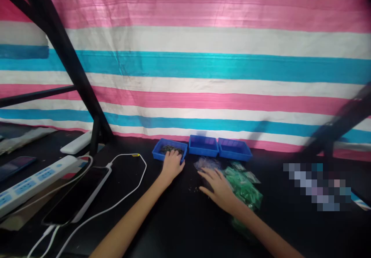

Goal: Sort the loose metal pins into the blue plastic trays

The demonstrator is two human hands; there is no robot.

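Note:
My left hand (173,163) is at the near right side of a blue tray (157,156), its fingers reaching over the rim. Small dark pieces (168,149), too small to name, lie in that tray. The left thumb stands apart from the fingers at the tray's right corner, and the fingertips are partly hidden. My right hand (218,187) is open, palm down, with fingers spread toward a small heap of clear plastic bags (207,163). Beside and partly behind the right hand is a pile of green plastic packets (245,186). I see nothing held in the right hand.
Two more blue trays (203,149) stand against the striped sheet (185,68). At left lie a phone (78,196) with a white cable (121,200), and a power strip (43,176). Black frame bars (63,53) rise at left. Tiny bits (193,189) lie between my hands.

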